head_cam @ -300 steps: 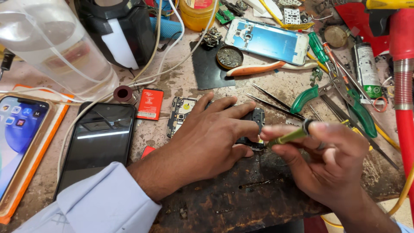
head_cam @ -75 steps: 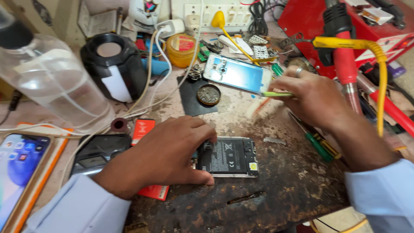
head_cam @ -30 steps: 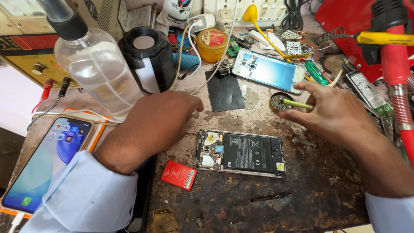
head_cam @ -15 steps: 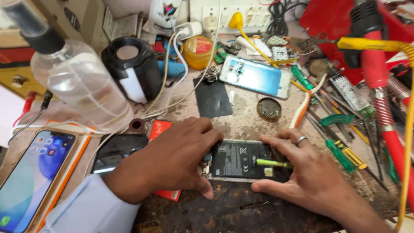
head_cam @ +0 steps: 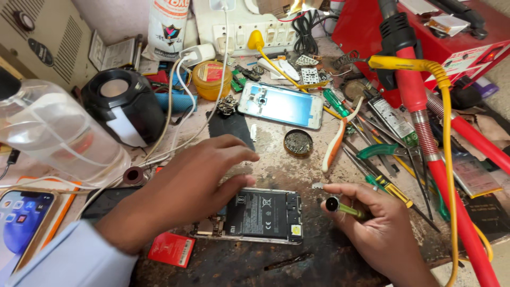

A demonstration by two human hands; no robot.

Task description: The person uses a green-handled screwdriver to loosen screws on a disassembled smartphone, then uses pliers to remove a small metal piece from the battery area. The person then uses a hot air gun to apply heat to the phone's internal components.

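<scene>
Opened phone [head_cam: 264, 215] lies back-up on the scarred workbench [head_cam: 297, 266], between two hands.

The left hand [head_cam: 194, 186] rests flat, fingers spread, on the phone's left end, gripping nothing; the right hand [head_cam: 380, 226], just right of it, curls closed around a small green-handled screwdriver [head_cam: 345, 208].

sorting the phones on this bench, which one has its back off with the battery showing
The black opened phone lying under the left hand, its battery and boards exposed. The pale blue phone farther back and the lit phone at left are closed.
</scene>
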